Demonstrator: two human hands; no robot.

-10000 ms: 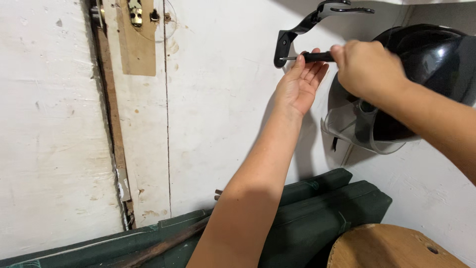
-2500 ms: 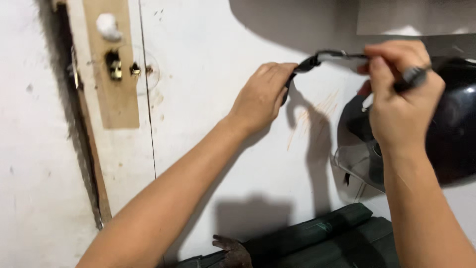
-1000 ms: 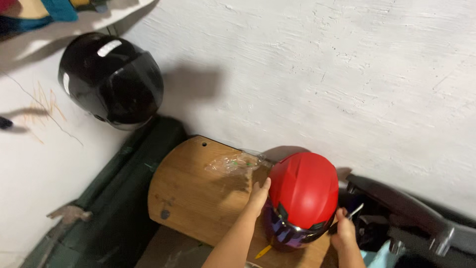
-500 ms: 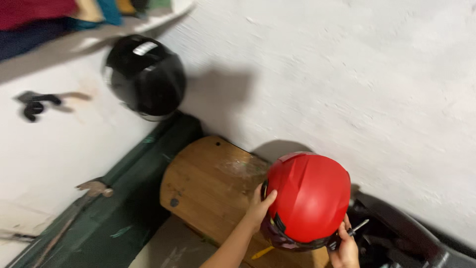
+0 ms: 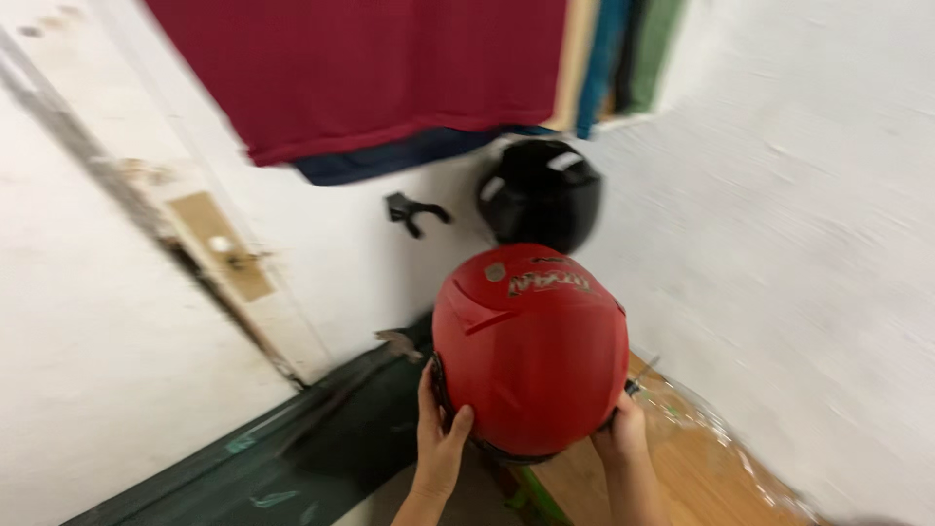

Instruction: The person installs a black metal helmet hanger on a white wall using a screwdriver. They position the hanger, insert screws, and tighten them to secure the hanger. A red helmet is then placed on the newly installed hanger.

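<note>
The left hand (image 5: pixel 440 443) and right hand (image 5: pixel 619 438) are clasping the red helmet (image 5: pixel 531 351) at its lower rim from both sides, so it is staying balanced. It is being held up below the black wall hook (image 5: pixel 409 210) and the hanging black helmet (image 5: pixel 542 195)

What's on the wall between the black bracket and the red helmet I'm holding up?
In the head view, only bare white wall lies between the black bracket and the red helmet; the black helmet hangs off to the right.

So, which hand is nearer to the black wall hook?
Left. The left hand grips the red helmet on the side below the black wall hook; the right hand grips the far side.
</note>
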